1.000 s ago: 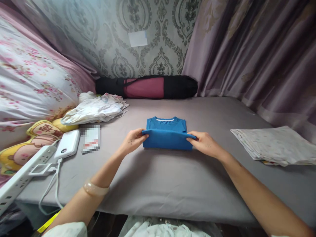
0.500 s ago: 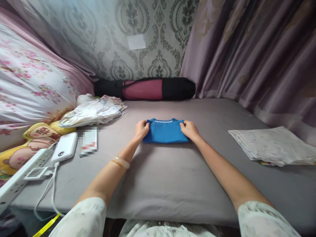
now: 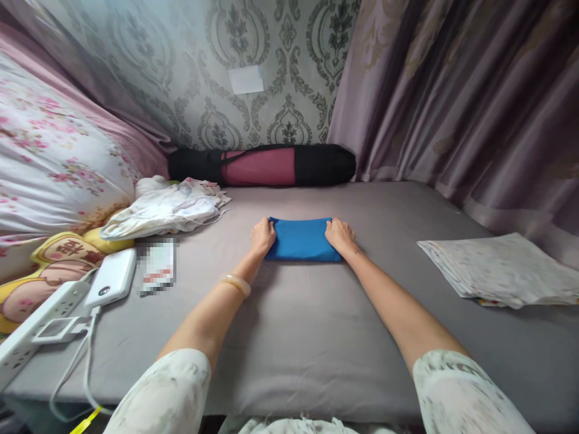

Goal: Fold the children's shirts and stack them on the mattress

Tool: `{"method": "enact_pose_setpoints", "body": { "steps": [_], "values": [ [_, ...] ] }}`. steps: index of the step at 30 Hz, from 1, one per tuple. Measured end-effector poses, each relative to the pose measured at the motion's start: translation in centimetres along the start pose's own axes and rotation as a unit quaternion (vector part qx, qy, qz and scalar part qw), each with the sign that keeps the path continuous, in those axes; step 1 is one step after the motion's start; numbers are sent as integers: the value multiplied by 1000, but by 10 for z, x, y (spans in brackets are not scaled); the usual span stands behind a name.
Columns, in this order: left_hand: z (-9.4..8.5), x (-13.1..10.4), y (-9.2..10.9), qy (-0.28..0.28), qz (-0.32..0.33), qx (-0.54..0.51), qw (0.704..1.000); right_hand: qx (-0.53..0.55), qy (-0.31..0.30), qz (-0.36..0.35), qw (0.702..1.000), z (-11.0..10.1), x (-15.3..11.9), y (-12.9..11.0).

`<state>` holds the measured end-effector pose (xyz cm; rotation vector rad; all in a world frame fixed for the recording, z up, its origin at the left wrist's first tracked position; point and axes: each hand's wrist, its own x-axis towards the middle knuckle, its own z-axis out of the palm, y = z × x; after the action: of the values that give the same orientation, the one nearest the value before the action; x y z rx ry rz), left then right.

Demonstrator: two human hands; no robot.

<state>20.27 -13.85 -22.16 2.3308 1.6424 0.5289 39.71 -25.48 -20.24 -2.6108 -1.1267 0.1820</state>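
A blue shirt (image 3: 301, 240), folded into a small rectangle, lies on the grey sheet (image 3: 312, 325) in front of me. My left hand (image 3: 263, 235) is closed on its far left corner, fingers curled over the edge. At the far right corner, my right hand (image 3: 340, 235) grips the shirt the same way. The cloth between the two hands is fairly flat, and its neckline does not show. A pale bangle (image 3: 236, 285) circles my left wrist.
Crumpled white clothes (image 3: 167, 208) lie at the left, near a white power bank (image 3: 111, 276) and a power strip (image 3: 43, 325) with cables. A folded pale cloth (image 3: 502, 268) rests at the right. A long black and maroon bag (image 3: 260, 166) lies along the wall.
The shirt's neckline with its white strip, visible before at the far edge, is now out of sight. Both hands stay at the far corners, with the right slightly further left.
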Motion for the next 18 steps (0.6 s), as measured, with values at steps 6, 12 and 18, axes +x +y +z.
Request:
{"method": "enact_pose_setpoints", "body": {
  "steps": [6, 12, 18],
  "values": [
    [3, 1, 3, 2, 1, 27, 1000, -14, 8, 3, 1000, 5, 3, -3],
    [7, 3, 3, 9, -3, 49, 999, -23, 17, 13, 1000, 8, 5, -4],
    [10, 1, 3, 25, -26, 39, 999, -18, 34, 25, 999, 15, 9, -1]
  ]
}}
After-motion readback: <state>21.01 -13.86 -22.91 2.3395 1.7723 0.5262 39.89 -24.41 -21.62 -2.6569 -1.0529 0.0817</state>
